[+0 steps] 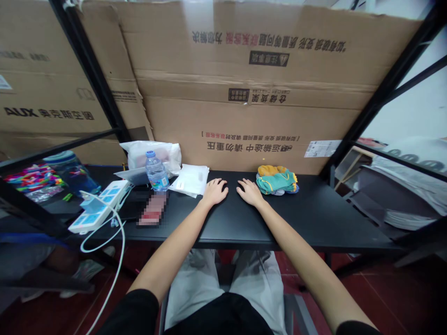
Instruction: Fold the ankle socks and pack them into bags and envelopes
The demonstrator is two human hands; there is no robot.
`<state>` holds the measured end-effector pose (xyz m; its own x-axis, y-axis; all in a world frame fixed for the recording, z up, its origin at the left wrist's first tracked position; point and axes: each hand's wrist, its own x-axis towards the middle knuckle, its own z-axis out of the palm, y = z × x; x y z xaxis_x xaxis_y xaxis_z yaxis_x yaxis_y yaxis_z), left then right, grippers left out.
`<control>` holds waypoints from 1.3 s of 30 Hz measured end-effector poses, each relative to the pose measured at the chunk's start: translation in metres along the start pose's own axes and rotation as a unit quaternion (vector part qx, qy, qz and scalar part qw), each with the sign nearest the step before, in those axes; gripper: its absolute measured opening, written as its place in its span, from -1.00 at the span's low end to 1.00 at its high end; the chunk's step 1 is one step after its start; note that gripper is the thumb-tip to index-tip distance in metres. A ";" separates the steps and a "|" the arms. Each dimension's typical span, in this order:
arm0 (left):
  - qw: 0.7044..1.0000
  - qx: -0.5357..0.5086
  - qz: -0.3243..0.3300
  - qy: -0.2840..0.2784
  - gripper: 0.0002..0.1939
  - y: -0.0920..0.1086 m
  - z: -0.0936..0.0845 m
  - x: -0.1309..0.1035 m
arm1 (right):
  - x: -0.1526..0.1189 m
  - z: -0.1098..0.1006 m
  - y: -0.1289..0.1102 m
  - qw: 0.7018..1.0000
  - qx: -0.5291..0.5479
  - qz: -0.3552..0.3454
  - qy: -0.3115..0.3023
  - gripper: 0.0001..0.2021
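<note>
My left hand lies flat on the black desk, fingers spread and nothing in it. Just left of it is a flat white plastic packet, close to my fingers. My right hand also rests palm down with its fingers apart, holding nothing. Beside it on the right sits a small pile of folded cloth items, teal and mustard yellow with some grey-blue underneath. A gap of bare desk separates my two hands.
On the left stand a water bottle, a white plastic bag and a white power strip with a trailing cable. A blurred-out reddish rectangle lies nearby. Cardboard walls the back between black frame posts. Another person's shoe shows lower left.
</note>
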<state>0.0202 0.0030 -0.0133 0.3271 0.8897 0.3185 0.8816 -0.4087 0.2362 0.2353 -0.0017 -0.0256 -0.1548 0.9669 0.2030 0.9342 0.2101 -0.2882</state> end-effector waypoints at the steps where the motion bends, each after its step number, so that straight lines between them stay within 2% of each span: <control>1: 1.000 0.000 0.001 0.000 -0.55 0.000 0.000 0.000 | 0.000 0.000 0.000 1.000 0.000 0.000 0.001 -0.44; 12: 1.000 0.003 -0.003 -0.011 -0.51 -0.001 0.002 0.000 | -0.001 -0.001 -0.001 1.000 0.007 0.000 -0.004 -0.44; 17: 0.999 -0.002 -0.020 -0.044 -0.28 -0.003 0.005 0.005 | -0.002 -0.003 -0.001 1.000 0.019 0.003 -0.001 -0.28; 22: 0.995 -0.028 -0.024 -0.088 -0.21 -0.006 0.006 0.011 | 0.001 -0.001 -0.002 0.999 0.031 -0.003 -0.016 -0.42; 26: 0.993 -0.080 -0.039 -0.074 -0.24 -0.007 0.007 0.011 | 0.002 0.001 -0.002 0.998 0.068 0.002 -0.006 -0.44; 30: 0.982 -0.181 -0.047 -0.024 -0.29 -0.006 0.004 0.007 | 0.001 0.004 0.001 0.988 0.154 0.003 0.022 -0.49; 33: 0.956 -0.287 -0.042 0.030 -0.26 -0.004 -0.002 0.007 | 0.003 0.005 0.001 0.965 0.255 0.000 0.054 -0.54; 36: 0.913 -0.397 -0.038 0.082 -0.31 0.000 -0.010 0.013 | 0.013 0.005 -0.004 0.920 0.384 -0.004 0.086 -0.53; 37: 0.893 -0.439 -0.037 0.093 -0.31 0.001 -0.012 0.015 | 0.018 0.004 -0.006 0.899 0.428 -0.003 0.094 -0.50; 38: 0.858 -0.502 -0.038 0.098 -0.29 0.002 -0.015 0.017 | 0.021 0.002 -0.007 0.877 0.470 -0.003 0.100 -0.46; 39: 0.806 -0.582 -0.044 0.099 -0.25 0.001 -0.016 0.018 | 0.024 0.001 -0.007 0.857 0.505 -0.004 0.104 -0.42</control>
<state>0.0216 0.0149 0.0075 0.1179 0.9228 0.3668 -0.0568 -0.3625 0.9302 0.2248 0.0200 -0.0194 -0.0008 0.9402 0.3405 0.1634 0.3361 -0.9276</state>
